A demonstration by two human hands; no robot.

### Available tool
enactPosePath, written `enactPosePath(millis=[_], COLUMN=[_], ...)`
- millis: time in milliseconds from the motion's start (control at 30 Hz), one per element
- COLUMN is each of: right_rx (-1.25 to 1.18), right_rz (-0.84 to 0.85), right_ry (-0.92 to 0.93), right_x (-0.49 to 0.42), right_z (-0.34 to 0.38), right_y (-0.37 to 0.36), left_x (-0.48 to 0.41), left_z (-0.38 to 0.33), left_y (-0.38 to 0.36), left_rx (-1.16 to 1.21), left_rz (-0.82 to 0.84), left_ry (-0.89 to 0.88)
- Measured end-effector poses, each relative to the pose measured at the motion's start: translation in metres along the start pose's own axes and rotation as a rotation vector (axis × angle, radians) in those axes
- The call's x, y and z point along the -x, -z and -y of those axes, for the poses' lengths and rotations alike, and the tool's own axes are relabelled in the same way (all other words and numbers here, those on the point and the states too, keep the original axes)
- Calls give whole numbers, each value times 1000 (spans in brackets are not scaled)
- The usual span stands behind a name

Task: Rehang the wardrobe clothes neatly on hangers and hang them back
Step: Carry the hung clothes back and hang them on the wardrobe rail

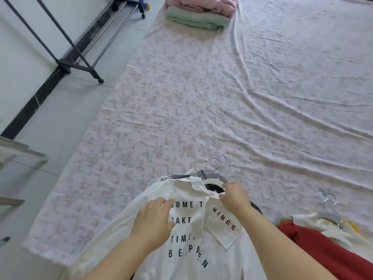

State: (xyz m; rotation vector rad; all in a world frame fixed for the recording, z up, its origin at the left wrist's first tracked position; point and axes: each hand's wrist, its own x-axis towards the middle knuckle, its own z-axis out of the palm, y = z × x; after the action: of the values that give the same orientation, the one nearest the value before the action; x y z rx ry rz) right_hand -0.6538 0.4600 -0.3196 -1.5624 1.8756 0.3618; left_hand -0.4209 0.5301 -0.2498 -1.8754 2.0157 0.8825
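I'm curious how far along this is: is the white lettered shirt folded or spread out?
Spread out, front up: the white shirt lies flat, lettering readable, one sleeve stretched across the floral sheet.

Only the hands and forearms show. The left hand (153, 221) and right hand (235, 196) are bare, with short, rounded fingers and broad backs; the nails are too blurred to make out. The left forearm (113, 257) and right forearm (282, 245) are bare as well, smooth and full, each widening toward the near edge, where the frame cuts them off.
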Motion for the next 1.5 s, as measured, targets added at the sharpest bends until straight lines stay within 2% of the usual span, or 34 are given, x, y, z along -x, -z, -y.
enactPosePath(millis=[233,367,467,700,933,1100,1200,1300,1400,1500], right_rx=[62,52,59,-175,-362,-350,-306,-205,-77,48], right_rz=[12,-56,-84,-140,-194,-215,-190,-183,-183,-236], right_ry=[-51,-57,-12,168,341,470,560,705,899,1175], right_x=[-68,-78,-74,-7,119,220,284,346,408,466], right_z=[-6,-9,-7,16,79,137,175,222,279,333], right_y=[-27,-41,-40,-14,15,18,3,-22,-53,-92], left_x=[-35,-50,-54,-38,28,117,193,278,367,453], left_z=[17,20,17,2,7,47,84,123,168,212], left_y=[-26,-30,-28,-4,35,41,30,16,0,-20], left_rx=[12,34,48,152,286,269,349,443,561,602], left_rz=[82,86,80,-6,-291,-427,-535,-712,-915,-1094], left_ry=[101,128,119,50,-103,-148,-106,-8,131,276])
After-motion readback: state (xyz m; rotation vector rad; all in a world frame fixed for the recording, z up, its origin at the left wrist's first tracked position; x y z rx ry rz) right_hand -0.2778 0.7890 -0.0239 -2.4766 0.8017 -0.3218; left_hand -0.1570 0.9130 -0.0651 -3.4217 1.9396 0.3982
